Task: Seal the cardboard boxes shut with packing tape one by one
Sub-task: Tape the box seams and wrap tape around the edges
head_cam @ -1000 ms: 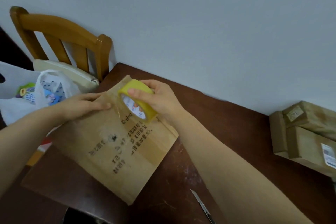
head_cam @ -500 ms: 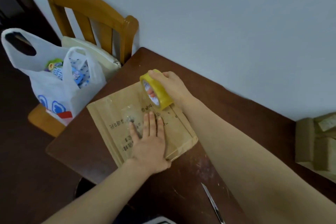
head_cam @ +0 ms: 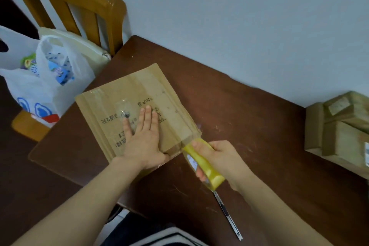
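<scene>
A flat brown cardboard box [head_cam: 111, 104] with black print lies on the dark wooden table [head_cam: 249, 126], near its left end. My left hand [head_cam: 142, 136] presses flat on the box top, fingers straight. My right hand [head_cam: 221, 158] grips a yellow roll of packing tape [head_cam: 205, 166] just off the box's near right corner. A clear strip of tape runs from the roll across the box top along its right side.
A box cutter [head_cam: 227, 215] lies on the table below the roll. Several taped cardboard boxes [head_cam: 339, 134] are stacked at the right edge. A wooden chair [head_cam: 73, 2] at the left holds a white plastic bag [head_cam: 40, 86] and a cream pouch [head_cam: 89, 54].
My right hand has pulled the tape roll from the box's far edge to its near right corner, laying tape across the top. My left hand came to press flat on the box.
</scene>
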Tool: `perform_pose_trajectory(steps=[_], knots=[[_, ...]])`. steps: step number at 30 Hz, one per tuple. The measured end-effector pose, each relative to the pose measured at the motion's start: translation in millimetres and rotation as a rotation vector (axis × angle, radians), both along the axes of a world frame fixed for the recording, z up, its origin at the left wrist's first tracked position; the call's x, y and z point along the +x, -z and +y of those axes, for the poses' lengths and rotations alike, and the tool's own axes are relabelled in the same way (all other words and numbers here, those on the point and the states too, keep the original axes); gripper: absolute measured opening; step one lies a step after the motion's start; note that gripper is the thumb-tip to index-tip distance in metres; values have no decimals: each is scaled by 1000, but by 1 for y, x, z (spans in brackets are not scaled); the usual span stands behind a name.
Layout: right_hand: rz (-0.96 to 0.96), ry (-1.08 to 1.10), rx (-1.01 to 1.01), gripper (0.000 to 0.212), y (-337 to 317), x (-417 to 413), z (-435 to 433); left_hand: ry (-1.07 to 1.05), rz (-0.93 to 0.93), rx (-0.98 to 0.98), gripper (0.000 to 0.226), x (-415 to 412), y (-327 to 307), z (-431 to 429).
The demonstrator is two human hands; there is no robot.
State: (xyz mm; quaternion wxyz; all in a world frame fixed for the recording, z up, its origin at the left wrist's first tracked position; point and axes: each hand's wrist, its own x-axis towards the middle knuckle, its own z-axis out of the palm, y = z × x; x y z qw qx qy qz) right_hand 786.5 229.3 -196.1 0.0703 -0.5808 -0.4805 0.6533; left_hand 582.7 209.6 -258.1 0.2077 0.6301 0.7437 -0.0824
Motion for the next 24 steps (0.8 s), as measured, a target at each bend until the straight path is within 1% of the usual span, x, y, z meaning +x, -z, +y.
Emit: perform_pose_trajectory(steps=[3, 5, 8, 11, 12, 13, 14, 16, 17, 18, 19, 21, 22, 24], knots=[[-55, 14, -53, 50, 27, 1, -4, 22, -1, -3, 134, 1, -2, 1], [-116, -8, -62, 50, 43, -3, -5, 18, -5, -7, 135, 1, -2, 0], [-158, -12, -70, 52, 60, -9, -2, 21, -9, -8, 136, 1, -4, 0], [-197, -47, -85, 52, 65, -12, 5, 9, -83, -5, 132, -2, -10, -1], [-205, -58, -95, 52, 66, -13, 7, -9, -136, 26, 129, -4, -15, -3], [-210, -65, -107, 51, 65, -14, 9, -35, -189, 105, 123, -6, -20, -3], [-214, -71, -118, 51, 64, -14, 11, -62, -210, 232, 114, -9, -24, 1], [-222, -79, -127, 52, 63, -15, 14, -80, -133, 459, 90, -20, -29, 27], [-230, -80, -129, 52, 61, -15, 15, -84, -101, 510, 84, -26, -31, 48], [-235, -79, -133, 53, 61, -16, 15, -84, -80, 510, 82, -33, -31, 69], [-236, -75, -138, 52, 61, -16, 15, -70, -50, 457, 82, -39, -27, 88], [-227, -49, -142, 50, 61, -17, 14, 1, 44, 273, 86, -47, -11, 113], [-224, -36, -142, 49, 61, -17, 14, 32, 88, 215, 86, -50, -2, 117], [-215, -25, -133, 48, 61, -18, 15, 49, 111, 202, 85, -52, 10, 117]])
